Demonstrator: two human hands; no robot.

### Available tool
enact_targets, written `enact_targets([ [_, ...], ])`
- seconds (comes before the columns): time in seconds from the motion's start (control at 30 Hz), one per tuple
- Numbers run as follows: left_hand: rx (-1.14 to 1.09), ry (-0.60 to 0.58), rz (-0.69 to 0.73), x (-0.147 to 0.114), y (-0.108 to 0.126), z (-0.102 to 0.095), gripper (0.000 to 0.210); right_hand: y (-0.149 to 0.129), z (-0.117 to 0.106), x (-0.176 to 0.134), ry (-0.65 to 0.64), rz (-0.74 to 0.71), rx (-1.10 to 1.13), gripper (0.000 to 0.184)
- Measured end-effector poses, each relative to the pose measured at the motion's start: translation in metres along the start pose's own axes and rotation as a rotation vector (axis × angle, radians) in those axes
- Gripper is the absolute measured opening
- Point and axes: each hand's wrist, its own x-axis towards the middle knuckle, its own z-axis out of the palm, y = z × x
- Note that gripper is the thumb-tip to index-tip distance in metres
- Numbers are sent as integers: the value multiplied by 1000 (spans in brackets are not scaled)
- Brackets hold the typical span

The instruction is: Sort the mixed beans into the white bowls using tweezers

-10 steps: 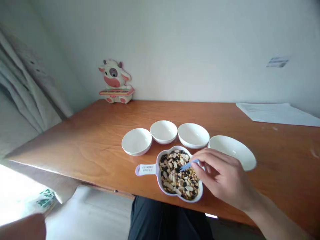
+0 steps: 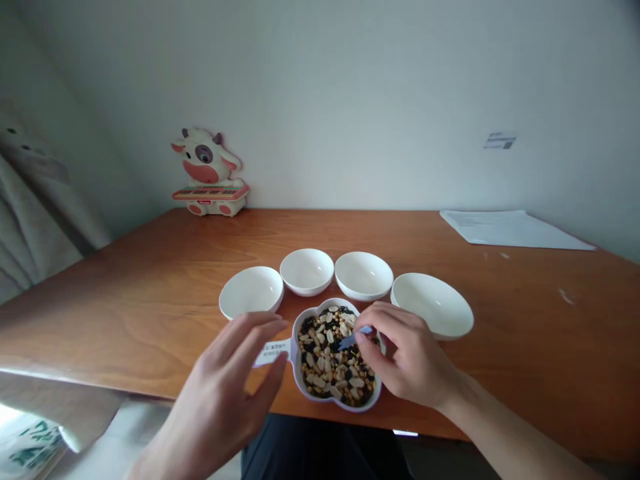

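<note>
A lilac-rimmed, scalloped bowl with a handle (image 2: 296, 383) stands near the table's front edge, full of mixed peanuts (image 2: 327, 365), black beans and small yellow kernels. My right hand (image 2: 407, 353) pinches small blue plastic tweezers (image 2: 349, 342) over the bowl's right half, their tips at the surface of the mix. Beside the labelled handle (image 2: 274, 351) is my left hand (image 2: 233, 380), thumb and fingers spread on either side of it. Whether it touches the handle I cannot tell. Several white bowls curve behind: far-left (image 2: 251, 292), mid-left (image 2: 307, 271), mid-right (image 2: 364, 275), and a wider one at right (image 2: 433, 303).
A toy cow with a keyboard (image 2: 207, 173) sits at the table's back left against the wall. White paper sheets (image 2: 510, 228) lie at the back right. Grey curtain fabric (image 2: 40, 213) hangs at the left. My legs (image 2: 325, 450) are under the front edge.
My left hand has come in from the lower left to the bowl's handle. My right hand stays over the mix with the tweezers. The whole view has shifted, moving things leftward.
</note>
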Motion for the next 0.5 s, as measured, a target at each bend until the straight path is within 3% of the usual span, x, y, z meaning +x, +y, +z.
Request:
enact_targets([
  [0.1,-38,-78,55,14,-6,26,31,6,5,-3,68,43,-42,14],
  [0.13,-48,-24,27,14,-12,29,30,7,5,-4,88,59,-55,15],
  [0.2,49,217,-105,13,-26,29,25,10,2,-7,127,92,-68,14],
  [0.27,207,246,-139,19,-43,24,28,12,-1,-10,184,87,-115,12],
  [0.37,270,61,-12,43,-59,23,38,16,-5,-12,233,29,-266,9],
  [0.5,346,-214,32,76,-58,40,36,22,-1,-10,165,35,-324,21],
])
